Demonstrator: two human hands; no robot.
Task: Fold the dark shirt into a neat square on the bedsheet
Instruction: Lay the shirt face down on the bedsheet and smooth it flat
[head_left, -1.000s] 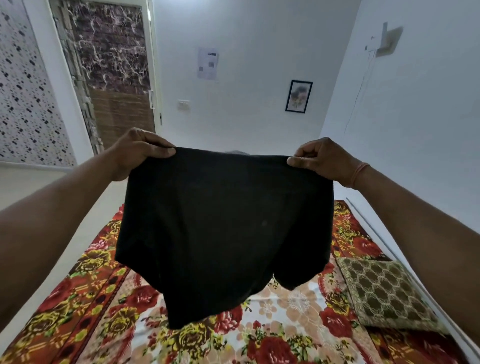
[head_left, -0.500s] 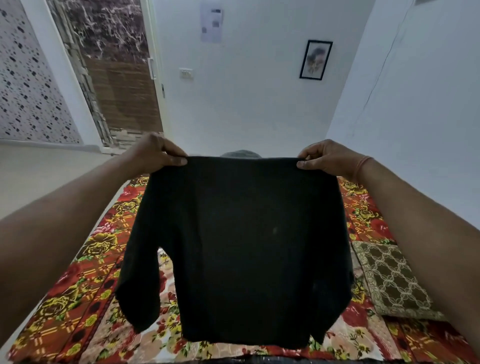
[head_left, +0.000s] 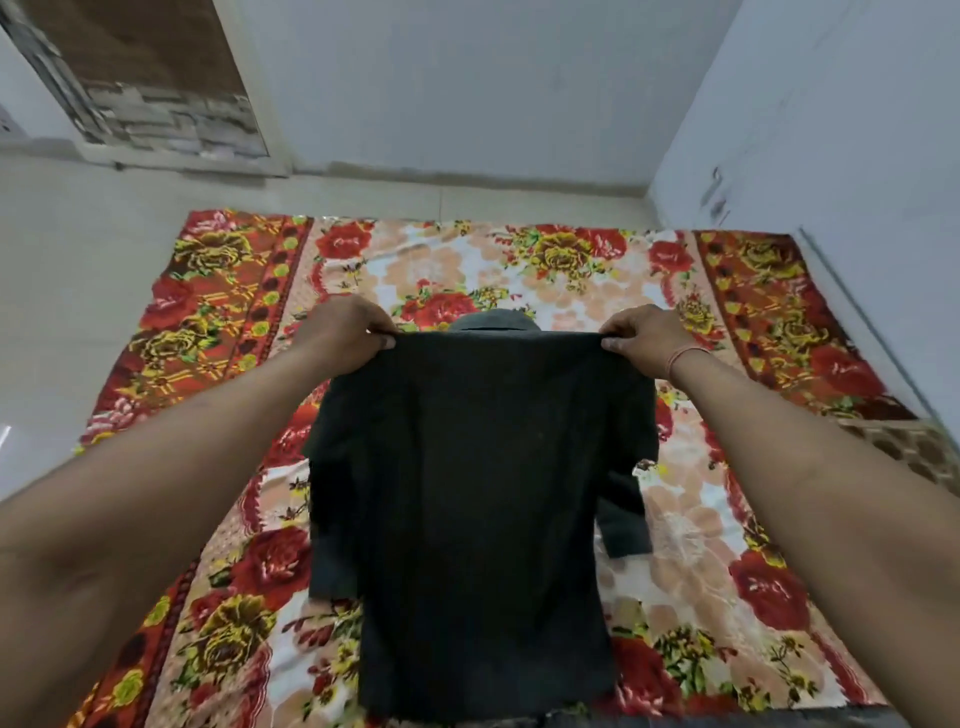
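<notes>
Above one bedsheet, left hand and right hand pinch one dark shirt.

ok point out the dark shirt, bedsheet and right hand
dark shirt (head_left: 483, 493): head view, middle of its body
bedsheet (head_left: 218, 291): head view, bare far-left border
right hand (head_left: 649, 340): head view, back of hand

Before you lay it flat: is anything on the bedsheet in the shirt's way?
Nothing visible does. The left hand and right hand pinch the dark shirt over the bedsheet; a patterned cushion lies aside at the right edge. Sheet behind the shirt is hidden.
</notes>
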